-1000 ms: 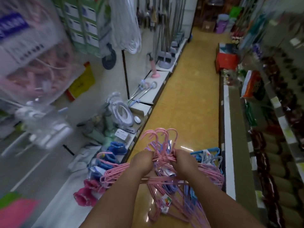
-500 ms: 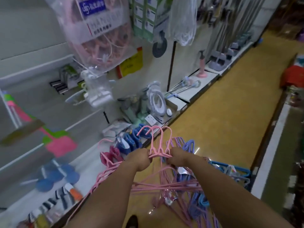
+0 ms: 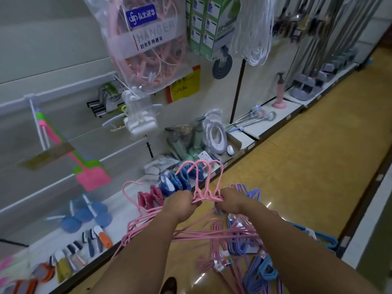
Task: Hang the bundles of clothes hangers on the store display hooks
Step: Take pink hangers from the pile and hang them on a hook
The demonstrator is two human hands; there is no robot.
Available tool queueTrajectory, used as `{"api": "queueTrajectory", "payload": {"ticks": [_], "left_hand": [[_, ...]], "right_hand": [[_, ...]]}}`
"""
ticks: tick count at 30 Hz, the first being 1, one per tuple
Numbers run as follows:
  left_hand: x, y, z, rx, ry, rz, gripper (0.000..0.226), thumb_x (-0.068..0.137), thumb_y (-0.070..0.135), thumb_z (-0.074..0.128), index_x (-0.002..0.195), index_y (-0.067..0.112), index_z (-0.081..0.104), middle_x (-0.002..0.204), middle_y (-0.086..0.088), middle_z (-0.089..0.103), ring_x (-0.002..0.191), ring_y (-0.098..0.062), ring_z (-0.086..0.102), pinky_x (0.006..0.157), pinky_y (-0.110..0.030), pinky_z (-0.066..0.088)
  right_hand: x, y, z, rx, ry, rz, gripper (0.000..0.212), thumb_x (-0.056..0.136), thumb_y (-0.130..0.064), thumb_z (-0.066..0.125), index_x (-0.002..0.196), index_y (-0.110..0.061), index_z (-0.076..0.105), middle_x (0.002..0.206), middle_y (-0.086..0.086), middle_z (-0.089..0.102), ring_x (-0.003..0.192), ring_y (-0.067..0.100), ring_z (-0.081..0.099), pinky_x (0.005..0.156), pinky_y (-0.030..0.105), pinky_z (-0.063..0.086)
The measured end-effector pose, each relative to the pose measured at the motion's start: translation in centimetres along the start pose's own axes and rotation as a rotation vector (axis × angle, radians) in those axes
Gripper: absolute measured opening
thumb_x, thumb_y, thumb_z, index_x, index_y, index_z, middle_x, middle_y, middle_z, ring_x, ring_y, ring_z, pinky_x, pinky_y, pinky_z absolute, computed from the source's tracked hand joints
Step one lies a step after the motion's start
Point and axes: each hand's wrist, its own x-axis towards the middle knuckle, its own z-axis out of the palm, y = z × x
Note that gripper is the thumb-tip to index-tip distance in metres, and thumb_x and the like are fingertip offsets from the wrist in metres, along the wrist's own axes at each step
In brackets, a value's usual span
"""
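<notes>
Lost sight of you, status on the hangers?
Left hand and right hand both gripping the pink hangers at the necks. Not hung yet. Hanger bag overhead, crowding the wall.

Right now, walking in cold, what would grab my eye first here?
Probably the pink hangers at centre, hooks up, gripped by the left hand and right hand. Above hangs a clear bag of hangers on the wall; purple hangers trail to the right over the yellow floor.

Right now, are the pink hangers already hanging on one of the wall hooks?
No: both hands, left and right, grip the pink hangers by their necks, with the hooks pointing up in open air.
</notes>
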Motion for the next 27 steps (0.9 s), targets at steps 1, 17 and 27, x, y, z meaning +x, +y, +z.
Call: {"api": "queueTrajectory", "payload": {"ticks": [1, 17, 27], "left_hand": [[-0.1, 0.1, -0.1, -0.015, 0.009, -0.002, 0.034, 0.096, 0.046, 0.047, 0.097, 0.016, 0.063, 0.097, -0.006, 0.067, 0.094, -0.028, 0.061, 0.068, -0.034, 0.042], [-2.7, -2.2, -2.2, -0.048, 0.131, -0.134, 0.022, 0.095, 0.032, 0.050, 0.106, 0.018, 0.064, 0.108, -0.010, 0.066, 0.101, -0.030, 0.061, 0.078, -0.034, 0.048], [-3.9, -3.2, -4.5, -0.142, 0.187, -0.213, 0.013, 0.089, 0.021, 0.051, 0.090, 0.022, 0.064, 0.093, -0.002, 0.067, 0.088, -0.026, 0.062, 0.069, -0.033, 0.046]], "right_hand": [[-0.2, -0.1, -0.1, 0.011, 0.025, -0.013, 0.004, 0.088, -0.018, 0.061, 0.086, -0.014, 0.060, 0.086, 0.007, 0.064, 0.085, 0.025, 0.061, 0.074, 0.031, 0.046], [-3.4, 2.8, 2.3, -0.442, 0.947, -0.306, 0.027, 0.079, -0.031, 0.038, 0.059, -0.019, 0.052, 0.050, -0.003, 0.050, 0.045, 0.019, 0.047, 0.044, 0.025, 0.035], [-2.7, 2.5, 6.9, -0.582, 0.492, -0.205, 0.018, 0.086, -0.036, 0.060, 0.087, -0.018, 0.064, 0.081, 0.003, 0.065, 0.076, 0.020, 0.064, 0.055, 0.026, 0.043]]}}
